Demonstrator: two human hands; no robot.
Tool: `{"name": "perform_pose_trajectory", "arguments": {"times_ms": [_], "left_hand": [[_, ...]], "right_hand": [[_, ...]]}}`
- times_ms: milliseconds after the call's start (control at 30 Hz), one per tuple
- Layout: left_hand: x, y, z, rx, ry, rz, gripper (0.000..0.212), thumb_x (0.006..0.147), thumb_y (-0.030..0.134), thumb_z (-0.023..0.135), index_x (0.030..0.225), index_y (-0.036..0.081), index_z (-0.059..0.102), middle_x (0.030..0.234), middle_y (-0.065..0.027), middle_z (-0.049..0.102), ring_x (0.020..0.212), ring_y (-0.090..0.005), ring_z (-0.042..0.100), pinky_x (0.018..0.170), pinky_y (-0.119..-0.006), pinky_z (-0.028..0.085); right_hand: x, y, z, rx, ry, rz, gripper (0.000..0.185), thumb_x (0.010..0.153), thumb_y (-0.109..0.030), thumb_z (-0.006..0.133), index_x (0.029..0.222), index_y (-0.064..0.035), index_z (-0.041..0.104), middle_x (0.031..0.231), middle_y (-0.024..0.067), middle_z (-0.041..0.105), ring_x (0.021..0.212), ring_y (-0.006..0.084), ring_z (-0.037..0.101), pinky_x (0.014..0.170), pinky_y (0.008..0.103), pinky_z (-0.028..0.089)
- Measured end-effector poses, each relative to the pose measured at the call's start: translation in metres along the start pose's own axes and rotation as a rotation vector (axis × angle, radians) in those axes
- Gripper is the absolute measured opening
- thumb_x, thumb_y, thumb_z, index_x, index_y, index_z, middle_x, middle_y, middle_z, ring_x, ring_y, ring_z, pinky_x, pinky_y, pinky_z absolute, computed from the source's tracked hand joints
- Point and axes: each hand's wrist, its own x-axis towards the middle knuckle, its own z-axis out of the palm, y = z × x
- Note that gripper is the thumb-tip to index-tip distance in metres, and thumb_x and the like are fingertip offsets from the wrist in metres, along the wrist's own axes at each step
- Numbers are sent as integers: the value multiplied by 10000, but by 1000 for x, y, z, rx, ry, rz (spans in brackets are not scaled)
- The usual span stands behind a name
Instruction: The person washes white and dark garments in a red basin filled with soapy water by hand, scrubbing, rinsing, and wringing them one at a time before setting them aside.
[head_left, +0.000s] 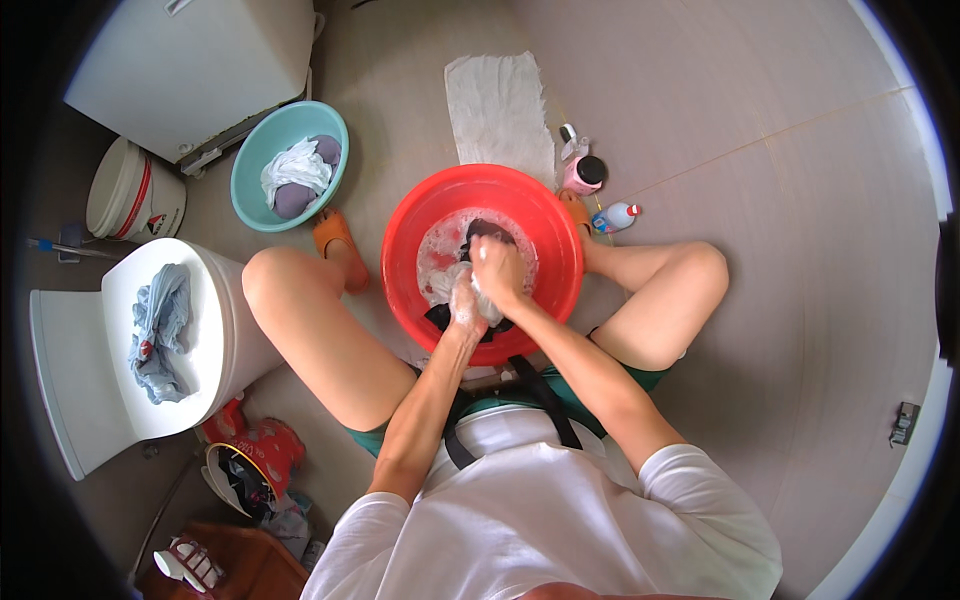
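Note:
A red plastic basin (405, 225) stands on the floor between the person's knees, with sudsy water (439, 244) inside. My left hand (466, 309), coated in foam, grips a white wet cloth (444, 281) low in the basin. Just above and to its right, my right hand (499, 268) is closed against the same white cloth, its fingers slightly blurred. Dark fabric (489, 229) lies in the suds beyond my right hand. More black fabric (437, 316) shows below the left hand, near the basin wall.
A teal basin (244, 176) holds white and purple-grey clothes. Blue-grey clothing (161, 322) lies on the closed toilet lid (202, 352). A white bucket (161, 199) stands behind. At right are a pink jar (581, 176), a bottle (616, 218) and a pale floor cloth (499, 109).

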Motion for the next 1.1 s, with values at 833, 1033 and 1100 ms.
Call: {"name": "perform_pose_trajectory", "arguments": {"times_ms": [833, 1033, 1100], "left_hand": [[24, 7, -53, -117, -108, 63, 284, 863, 342, 398, 753, 102, 503, 698, -41, 544, 650, -180, 537, 611, -318, 465], [4, -4, -9, 54, 165, -5, 273, 869, 344, 374, 870, 122, 533, 808, -37, 560, 780, -162, 532, 715, -288, 438], [-28, 16, 33, 199, 190, 86, 257, 855, 338, 401, 805, 111, 511, 764, -15, 536, 755, -145, 511, 712, -274, 421]], "right_hand": [[-42, -19, 12, 50, -10, -182, 295, 840, -258, 467, 650, -44, 539, 542, 194, 527, 517, 367, 547, 471, 440, 410], [-12, 14, 10, 76, -3, 2, 266, 827, -236, 495, 649, -39, 510, 614, 204, 550, 553, 360, 558, 479, 435, 412], [3, 25, -4, 33, 46, -57, 314, 835, -295, 493, 671, -30, 527, 554, 192, 512, 532, 378, 520, 456, 441, 370]]}}
